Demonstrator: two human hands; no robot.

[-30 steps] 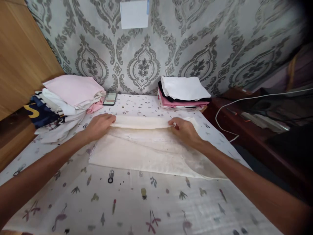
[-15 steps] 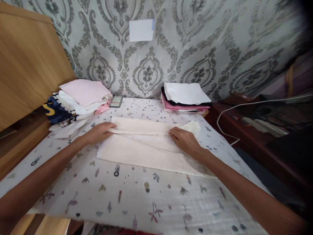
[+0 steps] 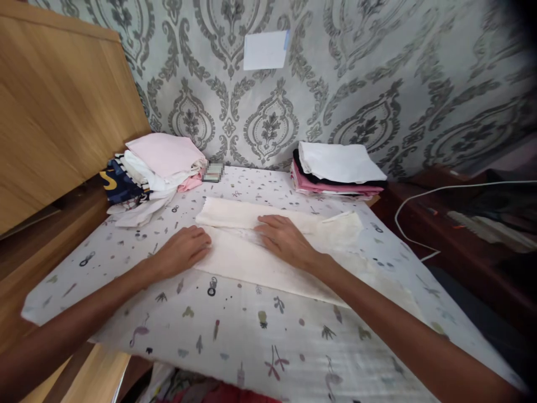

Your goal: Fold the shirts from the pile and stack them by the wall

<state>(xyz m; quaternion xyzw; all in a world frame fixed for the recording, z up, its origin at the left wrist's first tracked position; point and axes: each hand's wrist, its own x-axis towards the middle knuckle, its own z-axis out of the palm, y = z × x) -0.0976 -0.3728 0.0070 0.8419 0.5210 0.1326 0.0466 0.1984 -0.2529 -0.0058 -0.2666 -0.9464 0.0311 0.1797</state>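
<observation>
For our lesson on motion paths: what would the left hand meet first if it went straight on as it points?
The left hand would likely meet the cream cloth, right at its fingers; exact depth is unclear.

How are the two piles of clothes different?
The left pile is messy and slumped; the right pile is neat and flat. The left pile has pink cloth on top, while the right pile has white. Both sit near the wall.

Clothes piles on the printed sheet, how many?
2. Loose pile at far left, beside the wooden panel; neater stack at far right, by the patterned wall. No pile seems hidden.
</observation>
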